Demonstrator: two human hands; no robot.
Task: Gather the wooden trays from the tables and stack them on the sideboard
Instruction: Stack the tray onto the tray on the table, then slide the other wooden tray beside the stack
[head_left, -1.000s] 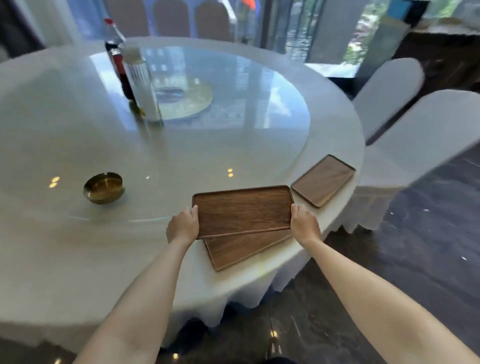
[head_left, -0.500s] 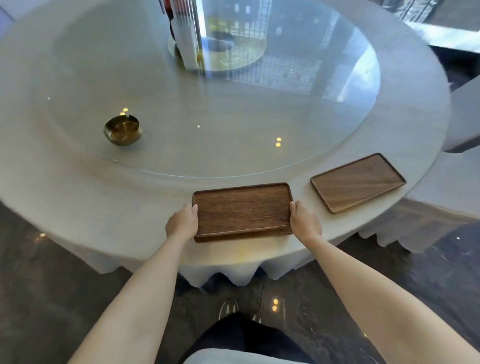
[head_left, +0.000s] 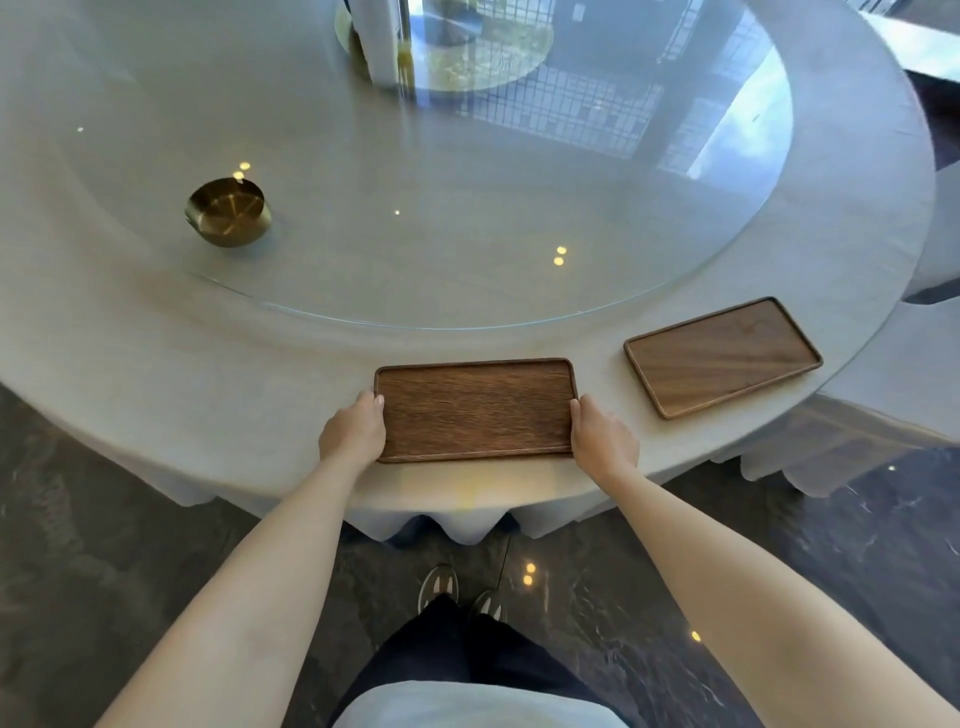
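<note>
A dark wooden tray (head_left: 475, 408) lies flat at the near edge of the round white-clothed table (head_left: 208, 374). My left hand (head_left: 353, 434) grips its left short end and my right hand (head_left: 602, 441) grips its right short end. A tray seen under it a second ago is hidden beneath it. A lighter wooden tray (head_left: 722, 356) lies angled on the table rim to the right, apart from both hands.
A glass turntable (head_left: 467, 218) covers the table's middle, with a brass ashtray (head_left: 228, 210) on its left and a white cylinder (head_left: 382, 41) at the far centre. A white-covered chair (head_left: 914, 374) stands at the right. My shoes (head_left: 460, 590) are on the dark marble floor.
The held tray came down square onto the tray below, which now is covered. The view tilted down and moved closer to the table edge.
</note>
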